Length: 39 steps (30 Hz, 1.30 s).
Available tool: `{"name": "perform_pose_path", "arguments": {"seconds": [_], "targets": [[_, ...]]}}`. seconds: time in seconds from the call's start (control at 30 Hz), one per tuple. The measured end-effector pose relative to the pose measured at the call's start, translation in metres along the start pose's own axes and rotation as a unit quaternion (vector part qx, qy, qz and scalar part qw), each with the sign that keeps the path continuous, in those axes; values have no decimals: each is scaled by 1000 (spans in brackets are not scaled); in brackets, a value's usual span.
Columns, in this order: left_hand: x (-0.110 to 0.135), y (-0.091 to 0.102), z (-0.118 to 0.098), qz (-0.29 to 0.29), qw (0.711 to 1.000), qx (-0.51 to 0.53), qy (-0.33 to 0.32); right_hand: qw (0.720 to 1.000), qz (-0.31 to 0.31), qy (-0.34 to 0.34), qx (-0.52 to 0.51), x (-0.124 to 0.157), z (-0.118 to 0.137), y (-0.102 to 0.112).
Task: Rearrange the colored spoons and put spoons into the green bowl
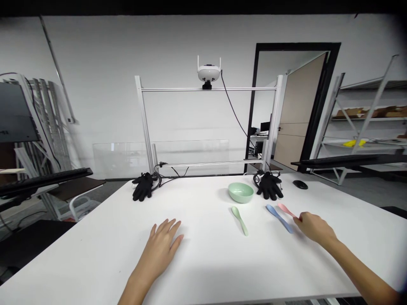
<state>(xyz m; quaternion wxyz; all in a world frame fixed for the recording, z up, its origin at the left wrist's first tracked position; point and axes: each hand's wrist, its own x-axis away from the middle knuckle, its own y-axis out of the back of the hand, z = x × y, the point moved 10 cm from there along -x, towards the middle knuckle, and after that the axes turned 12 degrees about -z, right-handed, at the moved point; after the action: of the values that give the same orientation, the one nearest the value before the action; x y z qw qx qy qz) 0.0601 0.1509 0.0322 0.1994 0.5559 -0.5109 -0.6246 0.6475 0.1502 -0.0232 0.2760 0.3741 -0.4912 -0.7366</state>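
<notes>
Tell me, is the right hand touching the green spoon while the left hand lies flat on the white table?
Not quite. The head view shows the right hand touching the pink spoon, not the green one. The left hand does lie flat on the white table.

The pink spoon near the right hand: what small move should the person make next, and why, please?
Probably the right hand should close its fingers gently on the near end of the pink plastic spoon, because they appear to touch it already. The spoon lies flat on the white table, close beside the blue spoon, so a straight lift seems safest.
</notes>
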Motion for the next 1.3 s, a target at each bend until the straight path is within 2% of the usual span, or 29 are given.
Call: {"name": "perform_pose_path", "arguments": {"seconds": [0.17, 0.4, 0.63, 0.83, 1.07, 1.3], "targets": [[0, 1, -1, -1, 1000, 0, -3, 1000, 22, -8, -4, 0, -2, -13], [-1, 0, 0, 18, 1000, -13, 7, 1000, 22, -5, -10, 0, 9, -15], [-1, 1, 3, 4, 1000, -6, 4, 1000, 22, -2, -4, 3, 13, -19], [0, -1, 3, 24, 999, -25, 8, 999, 50, -13, 1, 6, 15, -18], [0, 0, 0, 32, 999, -29, 5, 999, 21, -22, -18, 1, 31, -2], [-1, -1, 1, 27, 999, -33, 4, 1000, 25, 7, -6, -6, 54, -11]]}}
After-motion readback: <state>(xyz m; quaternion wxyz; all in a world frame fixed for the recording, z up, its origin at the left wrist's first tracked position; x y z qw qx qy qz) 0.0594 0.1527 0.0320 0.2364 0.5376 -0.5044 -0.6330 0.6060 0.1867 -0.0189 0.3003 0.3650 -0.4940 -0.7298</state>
